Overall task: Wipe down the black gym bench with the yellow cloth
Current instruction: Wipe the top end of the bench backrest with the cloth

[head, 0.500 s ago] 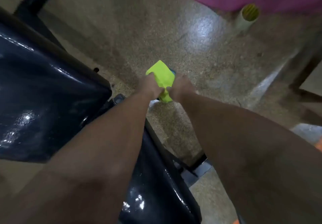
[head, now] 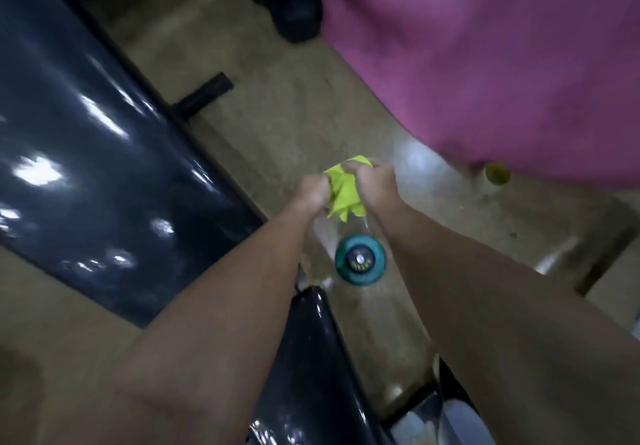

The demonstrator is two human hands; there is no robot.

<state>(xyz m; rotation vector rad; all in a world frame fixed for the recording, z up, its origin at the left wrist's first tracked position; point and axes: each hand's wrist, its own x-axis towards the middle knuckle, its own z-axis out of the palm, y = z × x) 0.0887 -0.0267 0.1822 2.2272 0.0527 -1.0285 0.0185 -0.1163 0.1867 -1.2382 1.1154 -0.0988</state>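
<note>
The yellow cloth (head: 344,192) is bunched up between both my hands, held out over the floor in the middle of the head view. My left hand (head: 313,192) grips its left side and my right hand (head: 374,185) grips its right side. The glossy black gym bench (head: 86,153) runs diagonally along the left, and a second black pad of it (head: 313,358) lies under my left forearm. The cloth is apart from the bench, to the right of its long pad.
A clear bottle with a teal cap (head: 360,262) stands on the speckled floor just below my hands. A large pink surface (head: 485,56) fills the upper right. A black weight (head: 287,1) lies at the top, and a black frame foot (head: 204,94) sticks out beside the bench.
The view has swung, so the bench and pink surface now fill more of the frame. The cloth has gone from a flat fold to a crumpled bunch in both hands. The teal-capped bottle has come into view.
</note>
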